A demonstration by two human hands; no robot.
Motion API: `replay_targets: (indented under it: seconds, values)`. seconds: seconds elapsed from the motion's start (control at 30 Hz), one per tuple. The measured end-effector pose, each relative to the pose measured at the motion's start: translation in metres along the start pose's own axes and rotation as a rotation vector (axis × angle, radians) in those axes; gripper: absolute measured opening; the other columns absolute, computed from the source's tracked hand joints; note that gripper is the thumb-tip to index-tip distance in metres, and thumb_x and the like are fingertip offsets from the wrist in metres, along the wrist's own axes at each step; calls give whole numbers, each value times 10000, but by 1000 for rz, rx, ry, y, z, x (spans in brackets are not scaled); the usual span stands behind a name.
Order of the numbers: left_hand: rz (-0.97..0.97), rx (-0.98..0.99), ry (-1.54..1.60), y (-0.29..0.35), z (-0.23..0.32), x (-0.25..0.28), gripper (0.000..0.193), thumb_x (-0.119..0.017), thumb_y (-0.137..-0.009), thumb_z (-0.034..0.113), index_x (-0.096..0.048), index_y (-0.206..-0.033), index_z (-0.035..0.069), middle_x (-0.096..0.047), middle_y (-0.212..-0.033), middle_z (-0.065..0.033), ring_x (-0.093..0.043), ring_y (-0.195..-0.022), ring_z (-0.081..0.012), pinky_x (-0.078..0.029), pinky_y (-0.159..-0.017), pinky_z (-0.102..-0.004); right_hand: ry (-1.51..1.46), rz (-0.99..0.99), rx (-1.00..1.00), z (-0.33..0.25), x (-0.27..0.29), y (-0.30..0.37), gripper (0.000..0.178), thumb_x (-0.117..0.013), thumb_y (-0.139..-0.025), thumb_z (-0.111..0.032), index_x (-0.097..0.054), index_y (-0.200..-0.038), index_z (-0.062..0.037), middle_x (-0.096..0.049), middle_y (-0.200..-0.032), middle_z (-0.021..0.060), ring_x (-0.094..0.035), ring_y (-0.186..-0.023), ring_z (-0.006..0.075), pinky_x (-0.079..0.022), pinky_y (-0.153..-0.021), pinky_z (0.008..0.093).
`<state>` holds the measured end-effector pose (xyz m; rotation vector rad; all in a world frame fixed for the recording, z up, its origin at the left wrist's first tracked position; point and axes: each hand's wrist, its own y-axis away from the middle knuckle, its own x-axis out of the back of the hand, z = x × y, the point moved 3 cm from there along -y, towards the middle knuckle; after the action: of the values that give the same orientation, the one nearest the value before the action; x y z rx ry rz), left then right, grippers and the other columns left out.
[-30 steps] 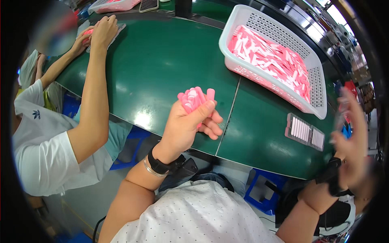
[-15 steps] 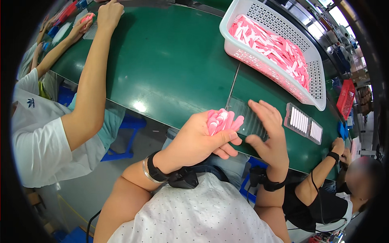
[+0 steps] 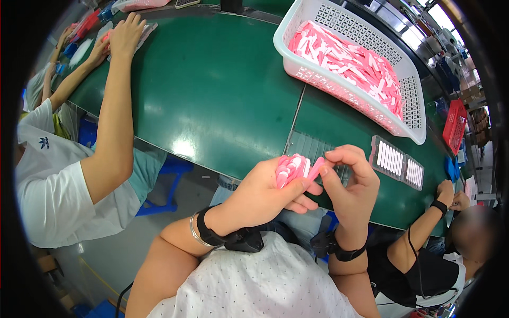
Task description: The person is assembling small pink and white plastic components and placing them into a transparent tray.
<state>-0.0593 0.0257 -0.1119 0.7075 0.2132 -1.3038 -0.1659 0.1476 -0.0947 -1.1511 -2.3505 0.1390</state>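
My left hand is closed around a bunch of small flat pink-and-white strips with rounded ends, which look like mini nail files. My right hand has its thumb and forefinger pinched on the tip of one pink strip at the right side of the bunch. Partly hidden behind my hands, a clear plastic tray with slots lies on the table near its edge.
A white perforated basket heaped with pink and white strips stands on the green table. Right of my hands lies an open clear case with white strips. Co-workers' arms reach in on the left and right.
My right hand has gone from open fingers to a pinch on one strip of the bunch. My left hand has shifted slightly. On the left, the co-worker's hand has moved left and down.
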Motion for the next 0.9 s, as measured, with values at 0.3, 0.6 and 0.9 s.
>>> replay_targets:
  seconds: [0.3,0.6,0.9]
  values:
    - [46,-33,4,2,-4,2,280,-542,-979,150,-515,-1171,-52,-659,-985,-145,-703,-819,-229,-587,-693,-294,478,-178,129,3,33,1,726,-815,-655,-240,-530,-1298,-59,-557,-1299,113,-452,-1241,341,-291,-1060,454]
    - [90,-56,-26,1,-6,-6,238,-546,-977,118,-509,-1145,-46,-667,-960,-134,-702,-807,-204,-584,-690,-281,476,-208,187,10,36,19,747,-811,-670,-340,-537,-1300,-45,-602,-1243,111,-489,-1213,303,-282,-1059,446]
    - [27,-68,-123,3,-15,-9,218,-560,-972,118,-526,-1117,-40,-676,-992,-151,-701,-839,-201,-582,-721,-283,-98,-113,-161,6,18,29,206,-705,-771,0,-649,-966,-32,-710,-858,34,-570,-1049,200,-399,-971,351]
